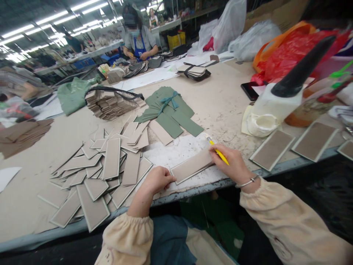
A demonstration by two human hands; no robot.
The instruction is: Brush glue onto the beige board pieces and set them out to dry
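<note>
My left hand (158, 180) pinches the left end of a beige rectangular panel (191, 165) with a pale green edge, near the table's front edge. My right hand (228, 162) holds a yellow brush (220, 155), its tip pointing up and away, and its fingers touch the panel's right end. A second layer shows beneath the panel. Left of my left hand lies a loose heap of similar panels (111, 158). Beyond the panel, green strips (169, 123) are fanned out, some tied with a teal band.
At the right stand a white bottle (278, 105) with a black nozzle and a tape roll (261, 123); more panels (272, 150) lie in front. A strapped beige stack (110, 105) sits further back. A person (139, 40) works across the table (220, 88).
</note>
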